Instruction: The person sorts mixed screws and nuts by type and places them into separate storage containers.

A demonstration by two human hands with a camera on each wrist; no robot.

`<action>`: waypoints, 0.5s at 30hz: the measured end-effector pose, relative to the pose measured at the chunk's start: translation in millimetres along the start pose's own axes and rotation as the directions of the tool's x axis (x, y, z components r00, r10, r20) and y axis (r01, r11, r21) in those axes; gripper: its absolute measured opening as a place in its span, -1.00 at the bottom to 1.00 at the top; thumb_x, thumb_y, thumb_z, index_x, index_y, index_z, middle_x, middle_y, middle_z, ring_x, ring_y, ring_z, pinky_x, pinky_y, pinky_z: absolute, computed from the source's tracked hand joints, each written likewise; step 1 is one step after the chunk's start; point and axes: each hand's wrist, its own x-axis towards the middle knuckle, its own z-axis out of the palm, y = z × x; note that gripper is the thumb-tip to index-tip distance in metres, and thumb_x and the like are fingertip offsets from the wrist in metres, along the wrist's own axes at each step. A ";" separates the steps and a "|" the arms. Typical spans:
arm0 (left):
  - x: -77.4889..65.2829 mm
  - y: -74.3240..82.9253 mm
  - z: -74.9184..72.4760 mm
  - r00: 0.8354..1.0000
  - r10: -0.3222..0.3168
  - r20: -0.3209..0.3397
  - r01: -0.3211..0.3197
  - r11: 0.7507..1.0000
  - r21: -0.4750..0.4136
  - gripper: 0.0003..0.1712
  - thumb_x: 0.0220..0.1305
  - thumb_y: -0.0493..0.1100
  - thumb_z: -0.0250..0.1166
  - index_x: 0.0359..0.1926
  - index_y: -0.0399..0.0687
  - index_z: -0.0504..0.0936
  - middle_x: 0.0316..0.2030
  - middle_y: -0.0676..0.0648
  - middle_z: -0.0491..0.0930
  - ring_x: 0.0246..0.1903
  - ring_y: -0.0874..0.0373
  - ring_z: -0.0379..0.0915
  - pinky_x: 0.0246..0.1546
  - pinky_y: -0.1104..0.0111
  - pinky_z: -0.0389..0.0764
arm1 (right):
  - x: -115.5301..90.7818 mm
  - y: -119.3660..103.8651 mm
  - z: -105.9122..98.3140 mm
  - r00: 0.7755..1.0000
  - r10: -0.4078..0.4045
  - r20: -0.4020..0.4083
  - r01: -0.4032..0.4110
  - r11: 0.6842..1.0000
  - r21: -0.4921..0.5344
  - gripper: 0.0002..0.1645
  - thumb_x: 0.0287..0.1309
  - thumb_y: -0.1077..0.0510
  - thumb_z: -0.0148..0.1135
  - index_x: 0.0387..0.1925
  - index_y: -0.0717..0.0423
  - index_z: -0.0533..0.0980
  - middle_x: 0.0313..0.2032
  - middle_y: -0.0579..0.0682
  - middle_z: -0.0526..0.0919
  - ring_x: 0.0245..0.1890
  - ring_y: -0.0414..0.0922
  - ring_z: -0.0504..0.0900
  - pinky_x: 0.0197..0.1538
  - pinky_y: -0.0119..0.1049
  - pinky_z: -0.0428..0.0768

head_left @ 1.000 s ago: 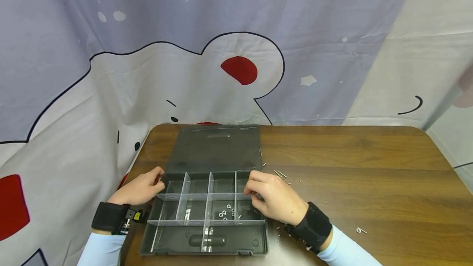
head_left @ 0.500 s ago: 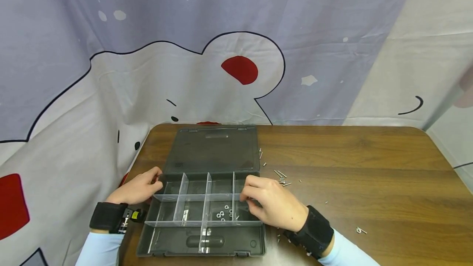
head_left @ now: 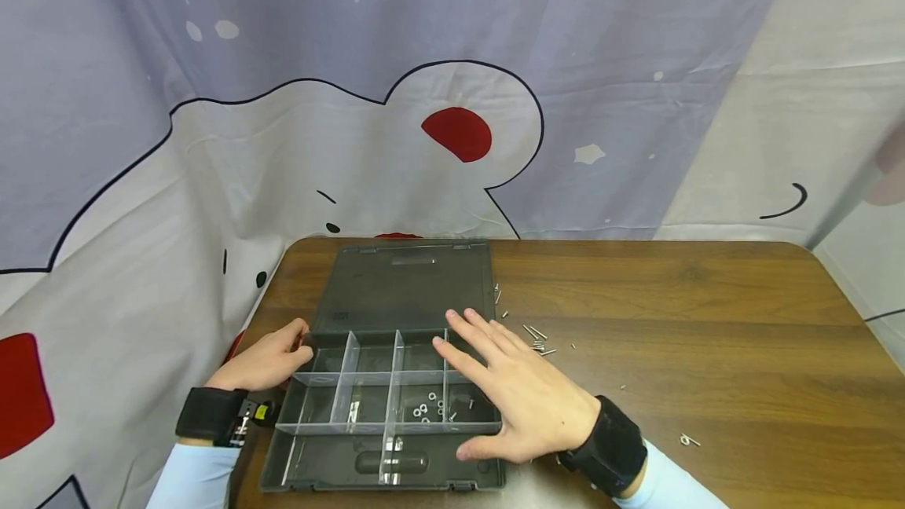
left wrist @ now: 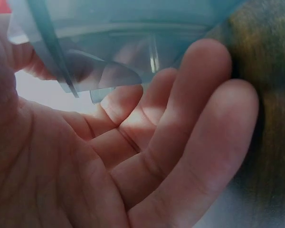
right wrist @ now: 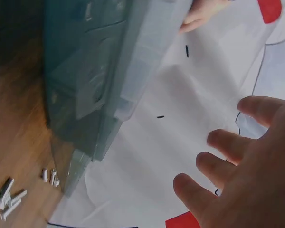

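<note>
A dark translucent compartment box [head_left: 325,458] lies open on the table, its lid [head_left: 410,281] folded back flat. At its left wall, my left hand [head_left: 265,356] grips the edge; the left wrist view shows curled fingers [left wrist: 194,99] against the clear side wall [left wrist: 128,47]. Over the right part of the box hovers my right hand [head_left: 526,395], fingers spread and holding nothing, hiding some of the right compartments. Several small nuts [head_left: 417,412] lie in a middle-row compartment. One small screw [head_left: 471,404] sits in the compartment right of them.
Several loose screws [head_left: 533,333] are scattered on the wooden table [head_left: 707,320] right of the box. A ring-shaped piece with a screw [head_left: 689,440] lies farther right. A patterned curtain [head_left: 601,100] hangs behind the table.
The right hand's pinched fingers have spread apart and the hand has risen off the right compartment, where a small screw now shows. The box shifted slightly left; the left hand keeps its hold.
</note>
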 end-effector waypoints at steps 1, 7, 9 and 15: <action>0.4 -0.1 0.3 1.000 0.001 -0.004 -0.001 1.000 0.004 -0.83 0.46 -0.14 0.05 -0.07 -0.13 0.32 -0.45 -0.05 0.34 -0.55 0.10 0.41 -0.45 0.30 0.42 | -0.8 -0.3 -0.1 1.000 0.010 0.022 -0.010 1.000 -0.009 0.35 0.05 -0.67 0.18 0.66 -0.10 -0.03 0.67 0.06 -0.17 0.67 0.11 -0.06 0.54 0.18 0.21; 1.5 0.4 0.4 1.000 0.006 -0.008 -0.006 1.000 0.001 -0.84 0.45 -0.14 0.05 -0.09 -0.13 0.31 -0.45 -0.05 0.32 -0.55 0.09 0.40 -0.46 0.30 0.41 | -2.9 2.7 1.5 0.999 0.028 0.038 -0.027 0.999 -0.020 0.33 0.10 -0.66 0.15 0.66 -0.07 -0.03 0.68 0.03 -0.21 0.67 0.07 -0.10 0.57 0.16 0.15; 1.5 0.9 0.2 1.000 0.007 -0.001 -0.007 1.000 -0.009 -0.83 0.45 -0.15 0.05 -0.09 -0.14 0.30 -0.45 -0.06 0.32 -0.56 0.08 0.40 -0.47 0.29 0.41 | -3.0 5.4 1.6 0.998 0.048 0.048 -0.047 0.999 -0.018 0.31 0.11 -0.65 0.15 0.66 -0.08 -0.02 0.68 0.01 -0.21 0.67 0.07 -0.09 0.58 0.14 0.14; 0.3 -0.2 -0.1 1.000 0.013 0.002 -0.013 1.000 -0.015 -0.83 0.47 -0.15 0.05 -0.09 -0.14 0.30 -0.45 -0.05 0.31 -0.56 0.09 0.38 -0.46 0.31 0.39 | -4.1 24.6 1.6 0.991 0.119 0.057 -0.119 0.993 0.001 0.26 0.14 -0.58 0.20 0.65 -0.06 0.02 0.67 0.03 -0.15 0.66 0.09 -0.07 0.57 0.14 0.17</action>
